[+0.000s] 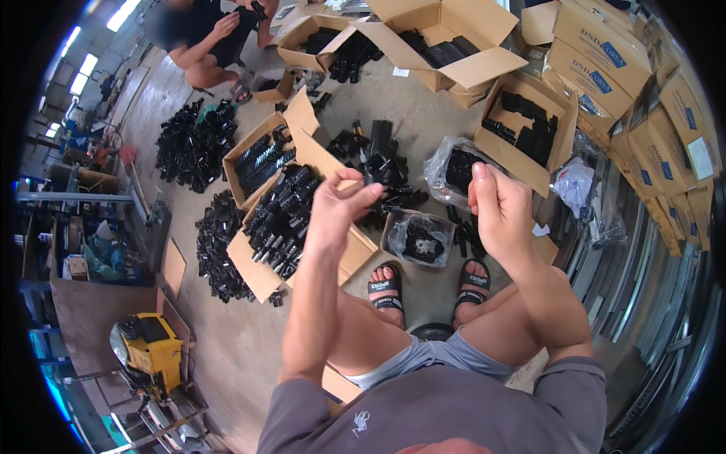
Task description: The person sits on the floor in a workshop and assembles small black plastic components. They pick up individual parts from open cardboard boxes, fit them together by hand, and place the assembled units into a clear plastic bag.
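My left hand (342, 208) is raised in front of me, with thumb and fingers drawn together in a pinch. Whatever sits at its fingertips is too dark against the black parts behind to make out. My right hand (501, 208) is curled closed, thumb uppermost, and its contents are hidden. Below and between the hands stands a small box (388, 253) holding small black pieces in a clear bag. A clear plastic bag (439, 170) of black pieces lies beyond my right hand. Loose black parts (384, 140) are heaped on the floor beyond my left hand.
Open cartons (321, 155) of black tube-shaped parts stand at left, beside black piles (195, 144). More open boxes (484, 45) are at the back. Another person (204, 41) crouches at far left. Stacked cartons (605, 53) and long metal profiles (605, 295) line the right side.
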Motion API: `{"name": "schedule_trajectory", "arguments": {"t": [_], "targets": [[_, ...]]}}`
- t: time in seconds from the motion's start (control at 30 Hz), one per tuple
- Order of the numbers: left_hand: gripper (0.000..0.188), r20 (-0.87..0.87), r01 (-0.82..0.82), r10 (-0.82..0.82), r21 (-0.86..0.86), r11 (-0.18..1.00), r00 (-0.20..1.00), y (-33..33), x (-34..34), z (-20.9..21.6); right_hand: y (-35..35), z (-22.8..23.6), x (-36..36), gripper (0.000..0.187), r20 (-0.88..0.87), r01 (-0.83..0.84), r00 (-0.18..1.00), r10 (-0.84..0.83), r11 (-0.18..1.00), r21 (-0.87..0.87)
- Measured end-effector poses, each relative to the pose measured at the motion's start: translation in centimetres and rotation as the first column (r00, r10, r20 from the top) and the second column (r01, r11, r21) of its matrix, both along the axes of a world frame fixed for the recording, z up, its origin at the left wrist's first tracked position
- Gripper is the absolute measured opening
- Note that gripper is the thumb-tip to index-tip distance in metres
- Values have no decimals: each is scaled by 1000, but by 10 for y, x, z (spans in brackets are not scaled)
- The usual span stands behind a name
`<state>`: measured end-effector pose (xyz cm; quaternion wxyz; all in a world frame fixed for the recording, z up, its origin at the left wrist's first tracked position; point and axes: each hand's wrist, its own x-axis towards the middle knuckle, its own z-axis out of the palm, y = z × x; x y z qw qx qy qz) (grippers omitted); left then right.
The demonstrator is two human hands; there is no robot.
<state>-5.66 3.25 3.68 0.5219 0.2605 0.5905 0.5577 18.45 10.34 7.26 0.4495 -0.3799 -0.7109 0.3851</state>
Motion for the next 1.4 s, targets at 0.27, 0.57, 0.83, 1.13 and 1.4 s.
{"name": "schedule_trajectory", "arguments": {"t": [0.27, 0.57, 0.83, 1.13, 1.4], "targets": [[53, -657, 22, -486, -582, 813, 576, 6, -64, -51, 5, -3, 1, 42, 52, -21, 998, 26, 995, -96], [50, -630, 3, -485, -608, 794, 607, 13, -51, -41, 6, -2, 6, 40, 119, -46, 991, 61, 991, -128], [55, -791, -236, -323, -496, 836, 519, -26, -138, -54, 10, -7, 11, 39, 151, -72, 984, 96, 985, -159], [47, -947, -385, -213, -294, 875, 240, -113, -226, -66, 18, -13, 12, 37, 185, -96, 973, 134, 975, -200], [38, -975, -368, -114, -179, 912, 189, -152, -279, -121, 16, -20, -2, 38, 263, -121, 948, 180, 966, -227]]}}
